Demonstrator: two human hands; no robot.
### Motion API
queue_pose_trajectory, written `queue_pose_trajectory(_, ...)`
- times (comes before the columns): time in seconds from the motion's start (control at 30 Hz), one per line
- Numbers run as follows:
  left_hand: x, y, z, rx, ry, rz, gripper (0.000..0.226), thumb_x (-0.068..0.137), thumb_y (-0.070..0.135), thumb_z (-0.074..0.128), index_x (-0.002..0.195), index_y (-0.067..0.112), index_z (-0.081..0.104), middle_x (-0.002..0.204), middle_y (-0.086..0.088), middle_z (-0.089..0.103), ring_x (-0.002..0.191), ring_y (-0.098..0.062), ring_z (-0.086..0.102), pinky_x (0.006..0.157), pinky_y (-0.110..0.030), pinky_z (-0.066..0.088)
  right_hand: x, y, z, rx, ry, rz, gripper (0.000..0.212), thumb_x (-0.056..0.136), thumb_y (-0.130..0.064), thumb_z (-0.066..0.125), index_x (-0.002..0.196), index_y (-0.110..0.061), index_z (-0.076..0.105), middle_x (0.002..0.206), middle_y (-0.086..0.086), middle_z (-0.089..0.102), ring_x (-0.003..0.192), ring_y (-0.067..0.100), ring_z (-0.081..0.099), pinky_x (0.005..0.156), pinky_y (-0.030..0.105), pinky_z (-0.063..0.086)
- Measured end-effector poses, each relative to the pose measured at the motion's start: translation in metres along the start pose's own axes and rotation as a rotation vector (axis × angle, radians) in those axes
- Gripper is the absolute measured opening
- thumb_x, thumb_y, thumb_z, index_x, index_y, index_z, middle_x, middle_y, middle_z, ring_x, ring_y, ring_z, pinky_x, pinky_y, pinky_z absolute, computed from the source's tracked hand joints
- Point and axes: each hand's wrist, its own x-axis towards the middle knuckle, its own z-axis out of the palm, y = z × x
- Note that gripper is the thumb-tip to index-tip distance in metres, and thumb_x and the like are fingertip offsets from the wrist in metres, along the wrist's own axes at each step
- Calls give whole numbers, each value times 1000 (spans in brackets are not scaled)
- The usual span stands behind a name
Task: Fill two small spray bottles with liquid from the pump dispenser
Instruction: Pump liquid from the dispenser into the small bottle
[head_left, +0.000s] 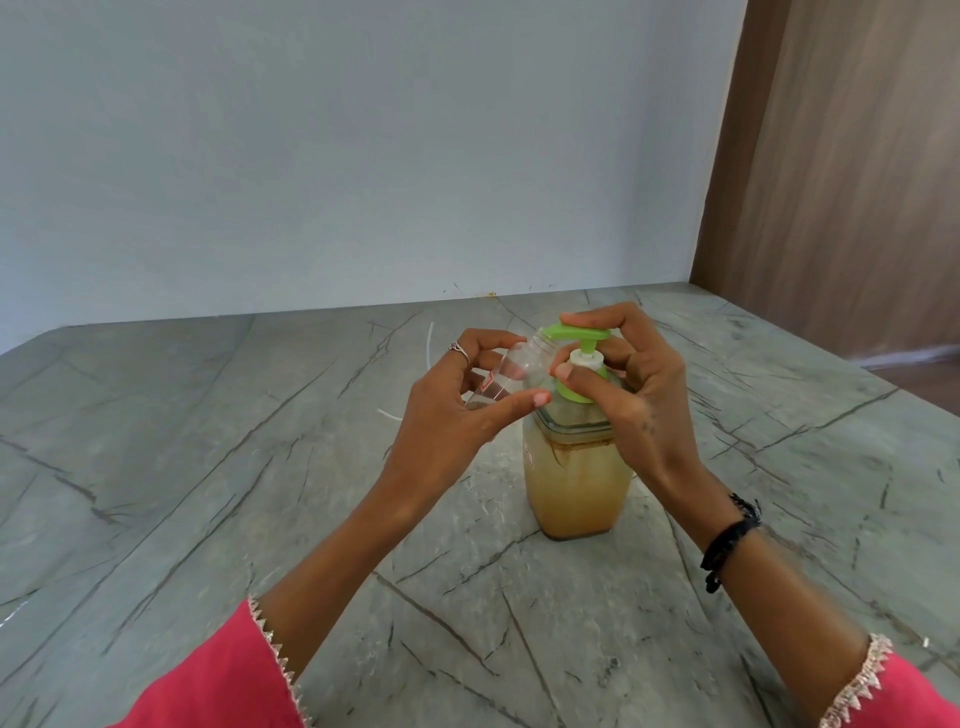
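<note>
A clear pump dispenser (576, 478) with amber liquid stands on the grey marble counter (208, 493). Its green pump head (576, 333) points left. My left hand (457, 410) holds a small clear spray bottle (514, 371), uncapped and tilted, its open mouth touching the pump's nozzle. My right hand (623, 374) is wrapped around the pump, fingers on top of the green head and thumb on the white collar. The bottle looks nearly empty.
Thin white tube pieces (429, 343) lie on the counter behind my left hand. A pale wall stands at the back and a brown wood panel (841, 182) at the right. A second spray bottle is not in view.
</note>
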Motion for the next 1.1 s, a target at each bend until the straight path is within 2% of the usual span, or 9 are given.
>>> queue_pose_trajectory(0.17,1,1,0,3,12,5,46,61,42,68,104,31,54,92,9,63,83,-14,63,67,-31,58,-2,4,-1,-25,-21,-37,30,80,-20,66,106,-33,57,88,8,71,84,20,70,73,29,57)
queue_pose_trajectory(0.23,0,1,0,9,13,6,46,61,43,68,104,31,54,92,10,62,84,-14,63,67,-30,58,-1,4,-1,-28,-18,-36,31,81,-17,66,106,-34,57,87,8,71,82,20,70,73,29,57)
queue_pose_trajectory(0.37,1,0,-1,14,14,16,44,60,43,68,101,35,54,92,11,63,84,-13,64,67,-27,58,2,0,-1,33,2,22,28,77,-9,65,94,-30,59,82,2,73,77,16,71,65,22,55)
queue_pose_trajectory(0.57,-1,-2,2,18,2,16,46,60,44,69,103,33,55,90,15,62,83,-7,62,65,-20,56,4,-2,0,24,23,57,16,74,-12,64,79,-26,59,76,-13,72,74,9,71,59,16,52)
queue_pose_trajectory(0.67,-1,-2,1,7,0,11,44,60,43,69,101,35,54,89,15,62,82,-7,62,64,-23,57,3,-1,-1,42,13,50,20,76,-10,65,84,-28,60,79,-10,73,77,10,71,61,17,53)
queue_pose_trajectory(0.77,0,-1,0,-5,11,14,42,60,42,69,100,36,54,90,13,62,82,-9,63,65,-25,57,0,1,-1,47,-9,9,29,79,-7,64,97,-29,60,86,2,73,82,14,71,69,20,54)
queue_pose_trajectory(0.9,1,1,0,-5,22,19,41,61,41,69,99,37,53,92,13,62,85,-12,63,66,-24,56,-1,4,-2,47,-27,-13,31,79,-18,66,104,-34,59,87,14,70,85,25,69,73,24,55)
queue_pose_trajectory(1.0,0,0,0,-8,22,21,40,63,40,70,98,38,53,92,13,63,85,-12,64,66,-24,56,0,4,-1,58,-18,-7,31,78,-14,66,102,-33,60,84,15,70,84,25,69,72,24,55)
queue_pose_trajectory(1.1,0,0,0,4,19,25,39,64,38,71,99,38,53,91,14,62,84,-11,63,66,-22,56,3,1,-1,86,13,44,30,74,-9,66,87,-37,63,80,11,72,77,23,71,66,24,55)
